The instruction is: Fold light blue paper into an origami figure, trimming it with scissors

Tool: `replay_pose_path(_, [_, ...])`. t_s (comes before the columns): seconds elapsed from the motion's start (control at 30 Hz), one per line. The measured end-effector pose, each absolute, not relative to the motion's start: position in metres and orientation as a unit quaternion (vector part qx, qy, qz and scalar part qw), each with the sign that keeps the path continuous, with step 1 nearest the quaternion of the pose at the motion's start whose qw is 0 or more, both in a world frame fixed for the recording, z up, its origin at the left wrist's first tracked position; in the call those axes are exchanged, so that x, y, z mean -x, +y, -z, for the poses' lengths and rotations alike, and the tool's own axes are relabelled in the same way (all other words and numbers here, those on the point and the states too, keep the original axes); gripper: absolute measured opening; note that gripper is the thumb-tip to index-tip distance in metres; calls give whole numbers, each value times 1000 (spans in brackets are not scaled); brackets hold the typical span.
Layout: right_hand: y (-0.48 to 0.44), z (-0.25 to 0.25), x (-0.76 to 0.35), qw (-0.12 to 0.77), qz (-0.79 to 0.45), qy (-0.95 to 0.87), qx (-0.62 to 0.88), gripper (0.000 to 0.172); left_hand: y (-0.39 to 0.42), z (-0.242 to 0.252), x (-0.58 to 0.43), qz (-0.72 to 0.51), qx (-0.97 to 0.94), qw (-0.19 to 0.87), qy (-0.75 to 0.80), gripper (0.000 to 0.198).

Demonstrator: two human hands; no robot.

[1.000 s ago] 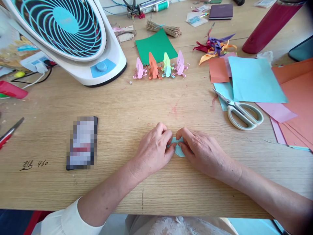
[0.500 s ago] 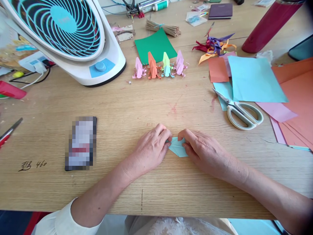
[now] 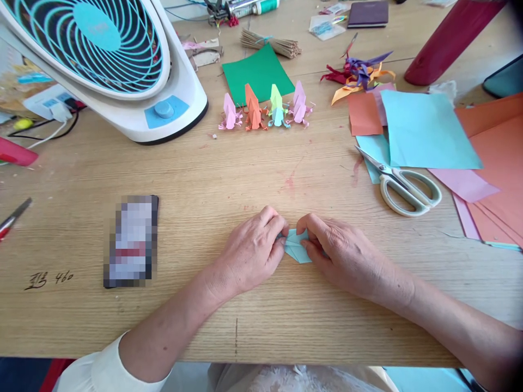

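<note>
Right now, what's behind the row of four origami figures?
A green paper sheet, with a tied bundle of thin sticks beyond it. The origami figures hide part of the sheet's near edge.

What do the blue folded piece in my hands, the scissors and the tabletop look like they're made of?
Blue folded piece: matte paper, judging by its crisp creases. Scissors: metal blades, likely steel from their grey sheen; smooth pale handles, probably plastic. Tabletop: satin wood or laminate; the grain alone can't settle which.
</note>
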State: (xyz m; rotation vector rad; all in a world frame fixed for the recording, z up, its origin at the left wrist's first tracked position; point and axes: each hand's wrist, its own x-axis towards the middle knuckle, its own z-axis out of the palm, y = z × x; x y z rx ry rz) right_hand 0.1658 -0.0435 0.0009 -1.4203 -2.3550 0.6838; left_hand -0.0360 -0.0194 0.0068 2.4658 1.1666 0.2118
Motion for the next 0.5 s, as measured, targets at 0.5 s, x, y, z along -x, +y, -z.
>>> replay_pose_path(0.5, [-44, 0, -167, 148, -230, -824, 496, 11, -18, -12, 22, -59, -848, 191, 491, 4])
